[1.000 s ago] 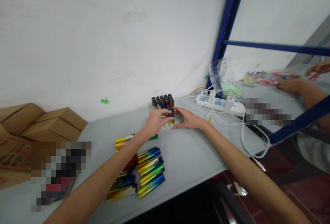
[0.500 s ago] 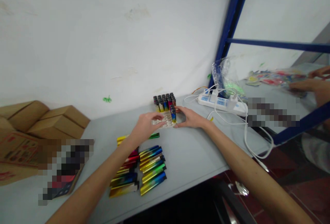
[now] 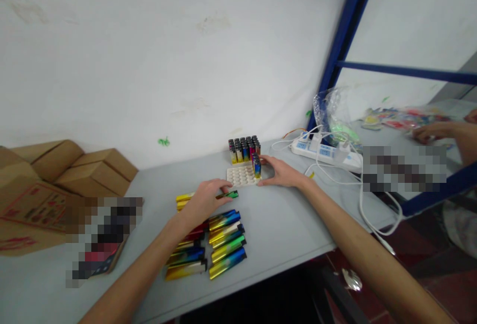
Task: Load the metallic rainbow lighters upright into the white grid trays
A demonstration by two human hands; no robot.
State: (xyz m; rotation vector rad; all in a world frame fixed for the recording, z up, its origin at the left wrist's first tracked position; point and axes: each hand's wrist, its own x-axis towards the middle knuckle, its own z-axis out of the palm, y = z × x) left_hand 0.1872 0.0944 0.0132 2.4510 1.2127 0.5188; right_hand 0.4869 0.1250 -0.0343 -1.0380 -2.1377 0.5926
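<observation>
Left hand: the left hand [image 3: 203, 201] rests palm down on the grey table [image 3: 283, 224], fingers curled loosely over a green lighter [image 3: 228, 195] lying flat at the top of the loose pile; fingertips touch it, but I cannot tell whether it is pinched.
Right hand: the right hand [image 3: 280, 173] lies open against the right edge of the white tray [image 3: 241, 175], thumb and fingers bracing it, gripping nothing I can make out.
Tray: a pale holed tray at 12 o'clock from the left hand, near the wall; its far rows carry upright lighters [image 3: 244, 149], black caps up, and a single upright lighter [image 3: 257, 166] stands at its right side, just beside the right thumb.
Loose lighters: a flat pile of metallic lighters [image 3: 219, 244] in two rough columns at 6 o'clock from the left hand, touching one another.
Handling: each lighter looks light, stiff and glossy, so probably slippery on its flat faces; a pinch across the narrow sides near the middle seems the safest hold, keeping off the cap end.
Tray handling: the tray looks thin and light, likely to slide unless steadied at an edge.
Surroundings: cardboard boxes [image 3: 55, 170] at 9 o'clock; a white power strip [image 3: 324, 151] with cables at 2 o'clock; a blue frame [image 3: 345, 40] behind it; another person's hand [image 3: 428, 132] at 3 o'clock, well apart.
</observation>
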